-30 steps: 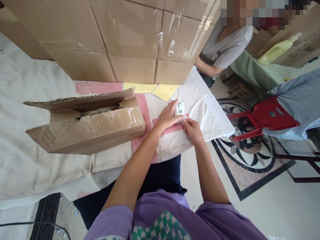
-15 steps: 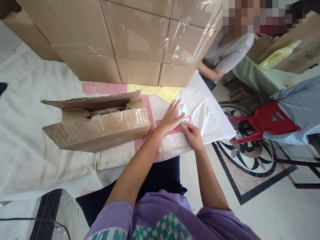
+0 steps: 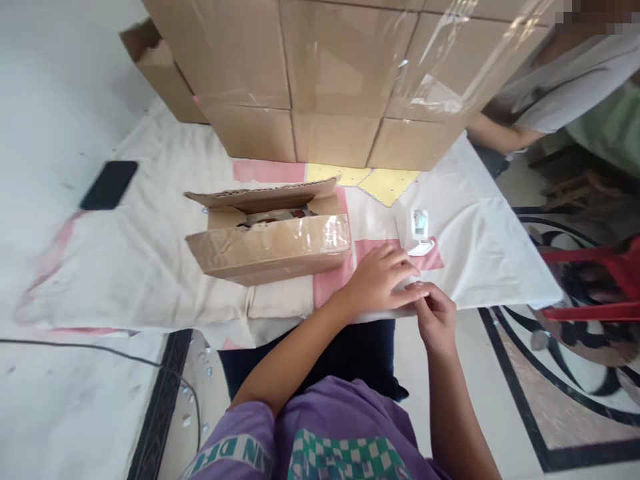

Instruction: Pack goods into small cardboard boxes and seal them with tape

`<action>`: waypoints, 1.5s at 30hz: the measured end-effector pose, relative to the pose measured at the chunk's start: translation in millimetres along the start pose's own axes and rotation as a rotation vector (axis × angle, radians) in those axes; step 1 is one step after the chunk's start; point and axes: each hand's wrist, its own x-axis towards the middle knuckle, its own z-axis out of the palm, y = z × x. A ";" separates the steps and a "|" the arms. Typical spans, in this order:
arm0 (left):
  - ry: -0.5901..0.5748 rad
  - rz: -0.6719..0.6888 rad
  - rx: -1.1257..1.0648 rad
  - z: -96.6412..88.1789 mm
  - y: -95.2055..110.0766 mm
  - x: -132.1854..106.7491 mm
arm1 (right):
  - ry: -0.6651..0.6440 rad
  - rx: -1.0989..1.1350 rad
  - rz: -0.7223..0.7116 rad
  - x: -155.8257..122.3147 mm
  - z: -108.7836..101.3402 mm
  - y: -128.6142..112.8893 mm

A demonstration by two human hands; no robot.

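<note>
Close to the table's front edge, my left hand lies palm down with fingers stretched and apart, its fingertips meeting my right hand. My right hand is closed, thumb and index finger pinched together; whatever is between them is too small to make out. Just beyond both hands stands a small white box with a shiny greenish label, untouched on the cloth. Left of my hands sits an open carton with its flaps up. Its contents show only partly, brownish with some red.
Large taped cartons form a wall along the table's back. A black phone lies at the left on the pale tablecloth. Another person's arm is at the back right. A red chair stands beyond the right edge.
Both hands have drawn back from the small white box toward the table's front edge. My left hand has let go of it. The view has swung left, bringing the phone into sight.
</note>
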 end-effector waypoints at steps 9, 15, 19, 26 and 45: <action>0.500 -0.114 0.018 -34.9 28.3 -103.0 | -0.588 -0.120 -0.263 -15.8 31.5 -67.2; 0.561 -0.246 -0.013 -65.6 49.7 -148.3 | -0.815 -0.262 -0.443 -28.8 69.3 -98.3; 0.829 -0.408 -0.035 -76.5 50.8 -172.4 | -0.609 -0.355 -0.418 -27.8 82.8 -96.1; 1.099 -0.454 0.056 -146.2 42.0 -188.0 | -0.131 -0.138 -0.606 71.9 84.4 -139.3; -0.053 -0.882 -0.123 -250.6 20.7 -8.8 | -0.502 0.337 -0.718 148.6 150.1 -89.7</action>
